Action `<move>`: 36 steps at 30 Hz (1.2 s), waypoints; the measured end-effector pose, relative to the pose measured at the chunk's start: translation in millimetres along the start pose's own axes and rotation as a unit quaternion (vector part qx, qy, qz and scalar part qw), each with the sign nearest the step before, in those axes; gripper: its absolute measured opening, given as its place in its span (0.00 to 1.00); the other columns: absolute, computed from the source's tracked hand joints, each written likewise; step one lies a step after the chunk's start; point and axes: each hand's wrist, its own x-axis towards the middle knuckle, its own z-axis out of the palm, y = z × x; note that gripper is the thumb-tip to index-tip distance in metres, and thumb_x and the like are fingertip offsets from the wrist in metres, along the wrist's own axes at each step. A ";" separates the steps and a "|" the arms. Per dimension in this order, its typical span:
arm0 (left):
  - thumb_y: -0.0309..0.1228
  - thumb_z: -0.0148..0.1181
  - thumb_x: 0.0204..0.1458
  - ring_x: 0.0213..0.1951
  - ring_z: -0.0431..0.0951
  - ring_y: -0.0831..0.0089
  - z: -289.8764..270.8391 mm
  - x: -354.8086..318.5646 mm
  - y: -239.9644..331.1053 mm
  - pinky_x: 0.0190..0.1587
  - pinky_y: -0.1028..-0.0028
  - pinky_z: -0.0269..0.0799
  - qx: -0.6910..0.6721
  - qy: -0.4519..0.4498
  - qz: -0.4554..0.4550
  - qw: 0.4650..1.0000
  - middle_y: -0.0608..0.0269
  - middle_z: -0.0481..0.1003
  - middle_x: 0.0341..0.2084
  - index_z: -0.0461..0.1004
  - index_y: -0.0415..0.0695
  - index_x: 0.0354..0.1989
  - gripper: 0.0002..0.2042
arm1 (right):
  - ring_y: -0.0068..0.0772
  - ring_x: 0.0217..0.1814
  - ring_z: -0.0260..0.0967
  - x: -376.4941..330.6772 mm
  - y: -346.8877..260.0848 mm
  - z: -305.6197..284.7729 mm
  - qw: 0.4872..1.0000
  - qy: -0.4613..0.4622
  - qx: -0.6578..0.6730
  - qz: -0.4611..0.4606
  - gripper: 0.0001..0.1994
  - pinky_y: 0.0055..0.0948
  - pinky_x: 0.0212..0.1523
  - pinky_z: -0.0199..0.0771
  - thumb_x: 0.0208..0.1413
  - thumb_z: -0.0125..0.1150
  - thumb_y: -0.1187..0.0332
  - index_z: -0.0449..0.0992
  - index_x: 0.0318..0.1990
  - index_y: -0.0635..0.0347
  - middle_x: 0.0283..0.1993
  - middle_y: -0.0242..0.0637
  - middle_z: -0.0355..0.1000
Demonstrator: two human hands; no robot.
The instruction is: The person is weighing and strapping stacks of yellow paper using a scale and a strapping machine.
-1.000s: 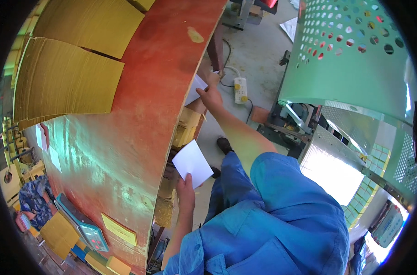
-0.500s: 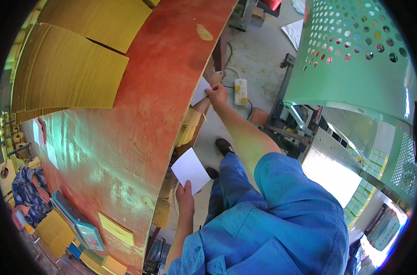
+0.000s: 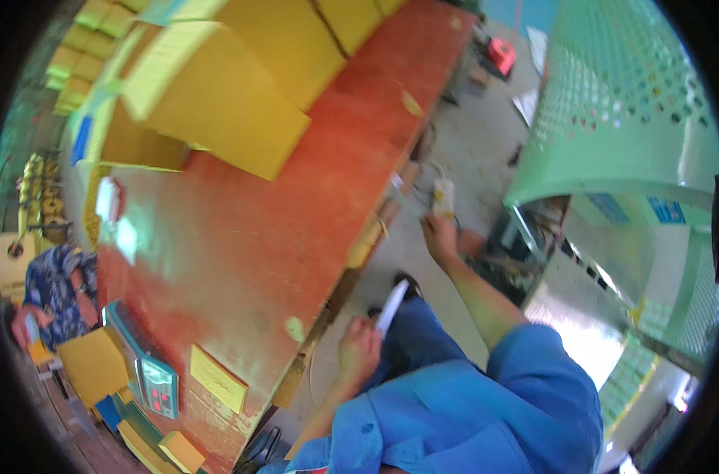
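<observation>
My left hand (image 3: 360,347) is closed on a small white paper sheet (image 3: 392,306), which shows nearly edge-on over my legs. Farther out, by the table's right edge, my right hand (image 3: 441,237) pinches another white sheet (image 3: 409,201) between thumb and fingers. That sheet, thin and blurred, slants toward the table edge. Both hands are beside the red worktop (image 3: 241,245), off its surface. Motion blur hides the exact finger positions.
Large yellow paper stacks (image 3: 233,99) cover the worktop's far left. Nearer are a blue digital scale (image 3: 155,385) and a yellow pad (image 3: 218,378). A person in camouflage clothing (image 3: 57,284) is at the left. A green perforated guard (image 3: 604,150) stands right; a power strip (image 3: 444,195) lies on the floor.
The view has shifted, with the table and yellow stacks further right. The left sheet has turned from face-on to nearly edge-on. The right hand, still pinching its sheet, is farther from the table edge.
</observation>
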 end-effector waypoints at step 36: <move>0.23 0.58 0.50 0.25 0.75 0.73 -379.3 272.0 69.2 0.23 0.73 0.70 -0.209 0.360 -0.096 0.904 0.61 0.75 0.27 0.75 0.38 0.48 0.15 | 0.19 0.23 0.71 55.5 -283.8 -110.2 0.904 -0.295 0.276 -0.140 0.14 0.20 0.22 0.71 0.56 0.52 0.77 0.73 0.50 0.64 0.25 0.33 0.73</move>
